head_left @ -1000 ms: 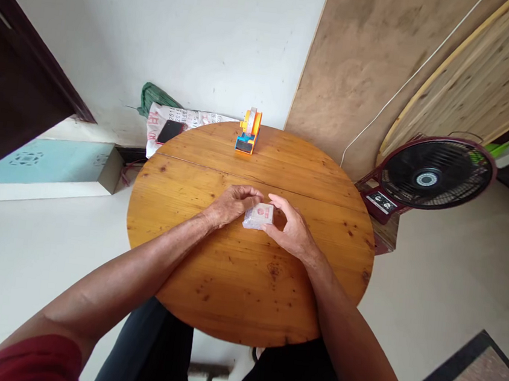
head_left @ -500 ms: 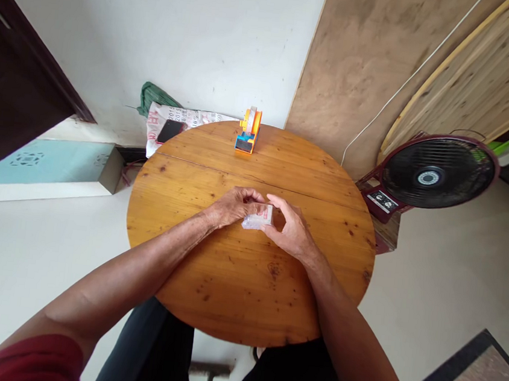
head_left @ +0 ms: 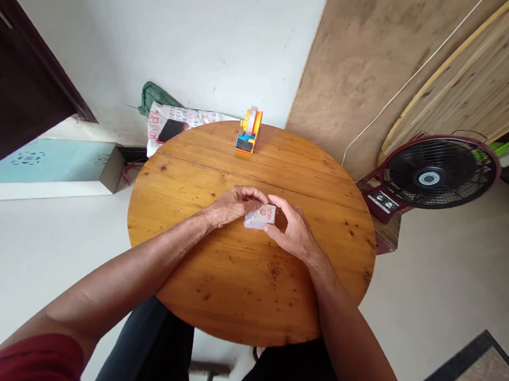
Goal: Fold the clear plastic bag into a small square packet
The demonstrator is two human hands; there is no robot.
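Observation:
A small whitish box in clear plastic wrap, with red print on it [head_left: 261, 217], is held over the middle of the round wooden table [head_left: 244, 292]. My left hand [head_left: 233, 206] grips its left and upper side, thumb near the red print. From the right, my right hand [head_left: 292, 228] holds it between the thumb at the lower corner and the fingers at the upper corner. The fingertips behind the box are partly hidden.
An orange and blue tape dispenser [head_left: 249, 130] stands at the table's far edge. Behind the far left edge, a black phone [head_left: 170, 131] lies on a printed white bag [head_left: 155, 120]. A dark red fan [head_left: 428, 178] is right of the table.
My left thumb has shifted up and left on the box, uncovering more of the red print. The box has moved very slightly to the right.

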